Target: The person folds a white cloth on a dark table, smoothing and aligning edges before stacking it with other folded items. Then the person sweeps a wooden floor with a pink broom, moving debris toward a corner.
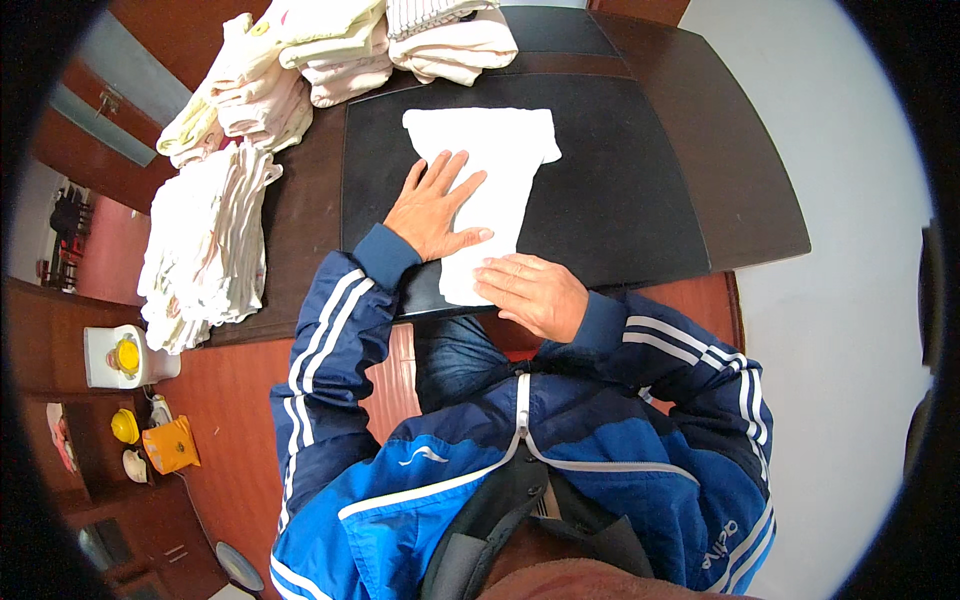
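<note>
A white folded garment lies lengthwise on the black desk pad in front of me. Its far end is wider, with a short flap out to each side, and its narrow end comes near the desk's front edge. My left hand rests palm down on the garment's left side, fingers spread and thumb reaching across it. At the near end, the fingers of my right hand lie close together on the garment's right corner. The right thumb is hidden, so whether it pinches the cloth does not show.
Stacks of folded light clothes and striped cloth stand at the back left. A tall pile of white garments lines the left side of the dark wooden desk. Left of it are a white container and an orange packet.
</note>
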Demonstrator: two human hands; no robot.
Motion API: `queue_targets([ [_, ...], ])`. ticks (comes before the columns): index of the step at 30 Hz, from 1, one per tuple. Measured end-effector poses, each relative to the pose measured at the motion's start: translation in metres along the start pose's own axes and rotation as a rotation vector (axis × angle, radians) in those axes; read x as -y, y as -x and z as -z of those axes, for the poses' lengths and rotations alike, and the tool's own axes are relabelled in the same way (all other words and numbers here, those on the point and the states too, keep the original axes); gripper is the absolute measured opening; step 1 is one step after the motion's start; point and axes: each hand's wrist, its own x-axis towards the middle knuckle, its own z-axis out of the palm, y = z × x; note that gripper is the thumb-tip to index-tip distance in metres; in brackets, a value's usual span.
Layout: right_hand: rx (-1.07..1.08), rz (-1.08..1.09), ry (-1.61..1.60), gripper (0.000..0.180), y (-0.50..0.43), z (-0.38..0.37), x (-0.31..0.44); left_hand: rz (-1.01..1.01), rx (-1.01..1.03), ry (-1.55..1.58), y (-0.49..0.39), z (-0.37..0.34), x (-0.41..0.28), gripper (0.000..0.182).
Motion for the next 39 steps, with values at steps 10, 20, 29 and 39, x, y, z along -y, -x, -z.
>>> queue_targets([
  [10, -0.253, 0.079, -0.064, 0.018, 0.0, 0.002, -0.001, -0.005, 0.038, 0.223, 0.032, 0.018, -0.016, 0.077],
  [20, -0.439, -0.398, -0.469, 0.019, -0.084, 0.045, -0.07, 0.029, -0.209, 0.984, 0.022, 0.01, 0.02, 0.093],
  [29, -0.385, -0.628, -0.437, 0.02, -0.112, 0.011, -0.149, 0.539, -0.394, 1.034, -0.011, 0.01, 0.005, 0.057],
  [39, -0.225, -0.684, -0.04, 0.025, -0.107, 0.002, -0.157, 0.485, -0.381, 0.481, -0.015, 0.022, -0.007, 0.053],
])
